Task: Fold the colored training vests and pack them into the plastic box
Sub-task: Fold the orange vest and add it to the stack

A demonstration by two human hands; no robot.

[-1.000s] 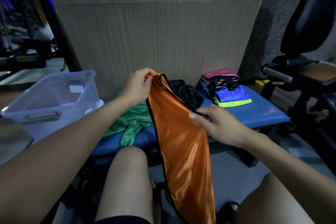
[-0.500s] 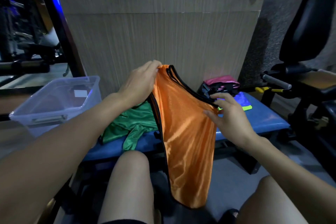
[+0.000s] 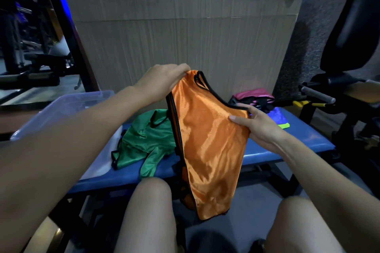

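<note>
The blue padded desk [image 3: 287, 148] carries a crumpled green vest [image 3: 147, 146] toward its left, a clear plastic box [image 3: 67, 107] at its left end, and a stack of folded vests [image 3: 259, 100], pink on top, at its far right.

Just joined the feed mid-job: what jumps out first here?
The shiny orange vest, held up at centre by the left hand at its top and the right hand at its edge. Behind it a crumpled green vest lies on the blue bench, with the clear plastic box at left.
</note>
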